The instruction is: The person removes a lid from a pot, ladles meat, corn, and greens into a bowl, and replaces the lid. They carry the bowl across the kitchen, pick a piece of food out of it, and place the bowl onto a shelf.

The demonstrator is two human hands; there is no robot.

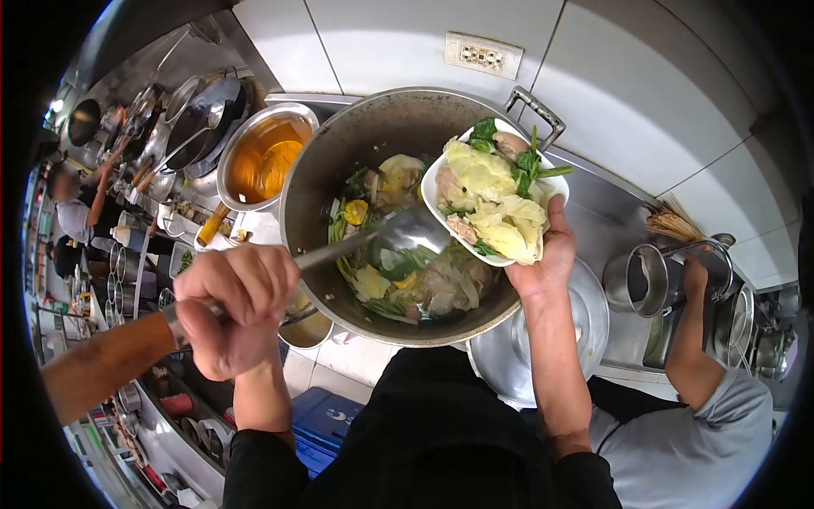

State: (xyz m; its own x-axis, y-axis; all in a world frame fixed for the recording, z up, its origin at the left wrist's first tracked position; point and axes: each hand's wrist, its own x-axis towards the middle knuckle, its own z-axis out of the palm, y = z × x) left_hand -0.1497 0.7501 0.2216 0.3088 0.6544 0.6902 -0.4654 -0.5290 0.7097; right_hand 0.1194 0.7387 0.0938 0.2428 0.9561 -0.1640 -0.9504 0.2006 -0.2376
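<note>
Gripping a ladle (405, 231) in the clenched left hand (225, 339), dipping it into the pot (339, 148), and holding a heaped plate (430, 191) in the right hand (547, 254).

So the ladle (405, 231) by the left fingers (222, 349) looked shiny metal, bowl (434, 188) on the right fingers (557, 231) glossy white, pot (339, 153) dull metal.

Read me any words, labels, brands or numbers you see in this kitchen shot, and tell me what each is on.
blue crate: a white mark, too blurred to read.
wall outlet: no legible lettering.
bowl in the right hand, ladle in the left hand: no print.
</note>
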